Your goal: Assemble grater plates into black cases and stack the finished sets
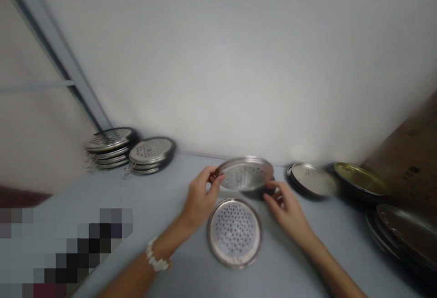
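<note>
1. Okay, the left hand pinched the rim of a perforated steel disc, which was tilted up just above the table.
2. The right hand held the disc's opposite rim in a narrow fingertip grip.
3. A second perforated disc lay flat on the grey table, just below both hands.
4. Two stacks of perforated discs stood back left; metal lids and dark pans sat right.
</note>
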Demonstrator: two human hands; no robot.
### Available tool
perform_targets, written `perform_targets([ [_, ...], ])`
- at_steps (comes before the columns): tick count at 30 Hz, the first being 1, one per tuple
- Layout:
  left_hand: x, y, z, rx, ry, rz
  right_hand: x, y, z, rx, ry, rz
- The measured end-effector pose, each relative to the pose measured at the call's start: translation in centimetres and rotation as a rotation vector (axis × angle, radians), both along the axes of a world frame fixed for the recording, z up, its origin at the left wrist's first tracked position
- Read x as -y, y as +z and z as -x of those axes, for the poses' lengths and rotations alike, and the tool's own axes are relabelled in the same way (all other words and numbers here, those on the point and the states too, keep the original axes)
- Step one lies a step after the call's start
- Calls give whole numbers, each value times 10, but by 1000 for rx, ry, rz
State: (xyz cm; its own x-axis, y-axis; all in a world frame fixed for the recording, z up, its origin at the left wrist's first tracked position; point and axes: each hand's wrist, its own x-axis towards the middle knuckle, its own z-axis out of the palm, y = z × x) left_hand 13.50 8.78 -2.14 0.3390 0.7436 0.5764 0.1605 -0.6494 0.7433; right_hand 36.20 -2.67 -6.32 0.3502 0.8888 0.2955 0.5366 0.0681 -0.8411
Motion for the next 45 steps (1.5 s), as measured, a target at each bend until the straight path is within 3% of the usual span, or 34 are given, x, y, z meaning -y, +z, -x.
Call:
perform_targets([
  [4,-5,-4,-5,35,-151,431,0,8,4,-392,183,73],
  [8,-18,-17,-2,-143,-192,531,4,15,4,-407,294,165],
  [14,-17,-21,3,-458,-168,442,27,34,8,-70,548,457],
  [19,-5,-19,-1,-619,-125,280,32,33,13,140,476,613],
  [24,4,-22,-3,-735,-77,106,30,26,16,261,434,607],
  [34,6,-26,-2,-877,-23,-21,29,26,18,492,351,580],
  [45,10,-20,0,-866,-50,26,33,16,18,346,412,325],
])
